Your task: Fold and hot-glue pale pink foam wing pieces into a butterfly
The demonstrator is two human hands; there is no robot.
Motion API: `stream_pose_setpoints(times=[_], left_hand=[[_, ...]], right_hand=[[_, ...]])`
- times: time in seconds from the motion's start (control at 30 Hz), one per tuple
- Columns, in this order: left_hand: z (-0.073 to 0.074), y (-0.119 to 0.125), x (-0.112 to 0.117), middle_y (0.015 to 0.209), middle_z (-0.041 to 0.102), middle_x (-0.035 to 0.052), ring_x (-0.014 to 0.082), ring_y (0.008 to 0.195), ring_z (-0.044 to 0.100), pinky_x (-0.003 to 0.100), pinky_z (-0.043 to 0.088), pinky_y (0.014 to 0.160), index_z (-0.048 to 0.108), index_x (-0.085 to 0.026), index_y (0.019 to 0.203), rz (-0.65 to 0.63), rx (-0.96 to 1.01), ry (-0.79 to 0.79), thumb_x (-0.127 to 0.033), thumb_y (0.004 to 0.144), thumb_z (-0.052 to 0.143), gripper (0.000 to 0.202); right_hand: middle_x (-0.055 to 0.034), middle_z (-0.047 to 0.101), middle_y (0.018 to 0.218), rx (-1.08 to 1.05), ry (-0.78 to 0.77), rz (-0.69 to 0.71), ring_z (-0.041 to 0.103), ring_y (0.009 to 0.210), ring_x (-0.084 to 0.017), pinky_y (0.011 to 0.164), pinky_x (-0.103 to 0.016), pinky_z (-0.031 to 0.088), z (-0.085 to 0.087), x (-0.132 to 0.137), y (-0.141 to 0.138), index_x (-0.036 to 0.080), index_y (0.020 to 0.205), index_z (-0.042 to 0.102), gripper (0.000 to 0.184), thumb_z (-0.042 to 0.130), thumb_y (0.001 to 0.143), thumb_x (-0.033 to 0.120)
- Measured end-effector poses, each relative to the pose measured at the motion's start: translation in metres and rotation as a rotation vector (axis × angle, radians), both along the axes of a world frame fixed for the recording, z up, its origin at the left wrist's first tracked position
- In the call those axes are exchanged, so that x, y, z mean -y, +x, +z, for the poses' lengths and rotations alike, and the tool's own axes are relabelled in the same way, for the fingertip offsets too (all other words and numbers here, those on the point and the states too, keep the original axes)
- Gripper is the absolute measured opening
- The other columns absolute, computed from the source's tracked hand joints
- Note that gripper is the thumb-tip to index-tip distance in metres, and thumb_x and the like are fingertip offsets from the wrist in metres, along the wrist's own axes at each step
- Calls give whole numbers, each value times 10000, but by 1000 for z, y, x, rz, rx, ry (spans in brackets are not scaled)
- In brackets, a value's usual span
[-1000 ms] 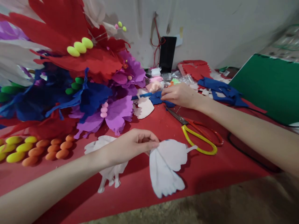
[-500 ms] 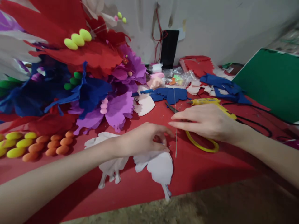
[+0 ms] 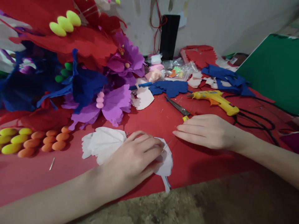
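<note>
My left hand [image 3: 134, 155] lies flat with its fingers stretched over a white paper petal [image 3: 166, 161], pressing it onto the red sheet [image 3: 205, 165]. A second white petal [image 3: 101, 143] lies just left of that hand. My right hand [image 3: 206, 130] rests palm down a little to the right, fingers straight and together; nothing shows in it. It covers the yellow handle of the scissors [image 3: 177, 107], whose blades point away to the upper left.
A yellow glue gun [image 3: 217, 99] with a black cable [image 3: 257, 123] lies behind my right hand. Blue petals [image 3: 170, 87], a heap of paper flowers [image 3: 93, 68], foam stamens [image 3: 35, 143], a green sheet [image 3: 273, 68] and a black phone [image 3: 169, 37] surround the spot.
My right hand came back from the blue petals with a thin wire and now lies flat by the scissors. My left hand went from pinching the white petal to pressing it down.
</note>
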State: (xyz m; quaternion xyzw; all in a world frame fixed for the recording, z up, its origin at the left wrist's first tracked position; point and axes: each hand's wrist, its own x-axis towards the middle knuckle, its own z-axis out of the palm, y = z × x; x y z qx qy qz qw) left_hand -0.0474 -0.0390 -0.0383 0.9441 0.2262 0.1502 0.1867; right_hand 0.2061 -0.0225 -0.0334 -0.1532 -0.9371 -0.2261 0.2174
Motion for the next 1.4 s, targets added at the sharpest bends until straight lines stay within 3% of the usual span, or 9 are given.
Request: stream_pose_setpoints(times=[0.2, 0.37, 0.57, 0.83, 1.4], left_hand=[[5, 0, -6, 1088, 646, 41, 166, 1039, 579, 396, 165, 1102, 598, -184, 979, -5, -7, -94, -232, 867, 552, 130], [6, -2, -9, 1145, 636, 80, 184, 1084, 577, 424, 57, 1142, 560, -155, 1079, -29, -12, -125, -271, 786, 647, 328], [7, -2, -10, 1159, 635, 80, 182, 1081, 581, 433, 36, 1147, 556, -160, 1089, -27, -32, -156, -279, 764, 664, 363], [7, -3, -8, 1123, 638, 32, 131, 1085, 561, 358, 51, 1143, 599, -155, 1020, -37, -23, -131, -195, 886, 492, 176], [-1, -1, -7, 1129, 630, 54, 167, 1079, 564, 435, 112, 1118, 601, -195, 1084, -36, 16, -39, -263, 894, 532, 213]], right_hand=[[-29, 635, 908, -33, -50, 45, 554, 815, -99, 719, -256, 459, -6, 6, -5, 143, 927, 530, 207, 344, 896, 59], [-12, 642, 869, -24, -62, -1, 563, 775, -89, 678, -248, 456, -6, 7, -8, 165, 885, 541, 215, 352, 898, 64], [2, 651, 830, 90, -55, -21, 572, 727, -71, 651, -219, 452, 2, 6, -13, 170, 832, 580, 251, 357, 906, 81], [-5, 652, 820, -28, -98, -23, 552, 723, -89, 636, -240, 417, -10, 7, -15, 158, 814, 565, 246, 352, 916, 88], [-2, 653, 822, 101, -102, -1, 542, 693, -94, 604, -228, 393, 1, 6, -15, 146, 844, 588, 256, 348, 920, 96]])
